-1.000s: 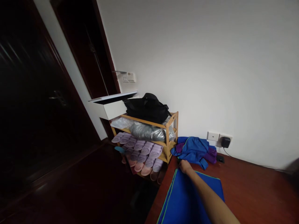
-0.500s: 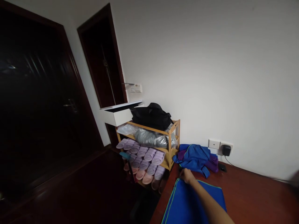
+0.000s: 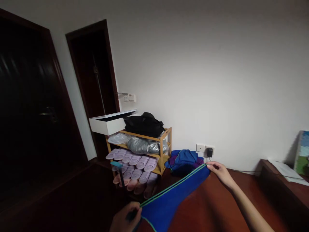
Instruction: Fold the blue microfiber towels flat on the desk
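Two corners of a green-edged blue cloth [image 3: 172, 201] were grasped, with the edge between them drawn out straight. The left hand [image 3: 126, 216], low in the view, pinched the nearer corner between thumb and fingers; the right hand [image 3: 220, 173], farther out, pinched the other. Two green borders ran side by side along that edge, and the cloth hung slantwise over the reddish-brown bench [image 3: 231, 212], its lower part cut off by the view's bottom. Beyond it, against the wall, lay a rumpled pile of blue and purple cloths [image 3: 185, 158], just below a socket with a black plug adapter [image 3: 209, 152]. To the right, a white paper sheet [image 3: 288, 171] lay on a raised dark wooden surface. Left of the pile stood a wooden shoe rack [image 3: 162, 158] with rows of lilac slippers [image 3: 145, 162] on it, plastic-wrapped bundles [image 3: 141, 145] above those, and a black bag [image 3: 145, 125] on top beside a white box [image 3: 107, 126]. Farther left was a dark door [image 3: 24, 122] with a lever handle.
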A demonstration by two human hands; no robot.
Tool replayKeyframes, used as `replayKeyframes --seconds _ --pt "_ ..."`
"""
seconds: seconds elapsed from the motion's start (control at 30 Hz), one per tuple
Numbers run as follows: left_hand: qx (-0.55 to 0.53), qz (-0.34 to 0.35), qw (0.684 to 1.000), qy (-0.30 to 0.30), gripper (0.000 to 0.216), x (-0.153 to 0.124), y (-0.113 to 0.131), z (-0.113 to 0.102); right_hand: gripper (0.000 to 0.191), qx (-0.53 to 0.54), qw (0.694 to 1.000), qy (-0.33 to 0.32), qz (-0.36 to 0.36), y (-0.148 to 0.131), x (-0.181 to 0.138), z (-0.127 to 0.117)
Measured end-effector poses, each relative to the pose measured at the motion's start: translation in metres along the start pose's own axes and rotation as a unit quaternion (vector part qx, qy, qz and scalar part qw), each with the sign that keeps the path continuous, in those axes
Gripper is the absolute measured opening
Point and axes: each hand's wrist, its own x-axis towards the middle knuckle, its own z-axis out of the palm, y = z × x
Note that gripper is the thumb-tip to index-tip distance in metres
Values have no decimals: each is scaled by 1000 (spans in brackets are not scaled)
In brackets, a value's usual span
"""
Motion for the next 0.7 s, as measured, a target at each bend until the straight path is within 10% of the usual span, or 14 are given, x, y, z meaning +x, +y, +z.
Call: replayKeyframes --seconds 0.37,0.7 --pt "-177 67 980 -65 31 95 125 -13 54 85 977 198 -6 -64 -115 -93" --pt "-166 136 949 -232 18 88 166 5 50 -62 966 251 1 -80 -218 -146"
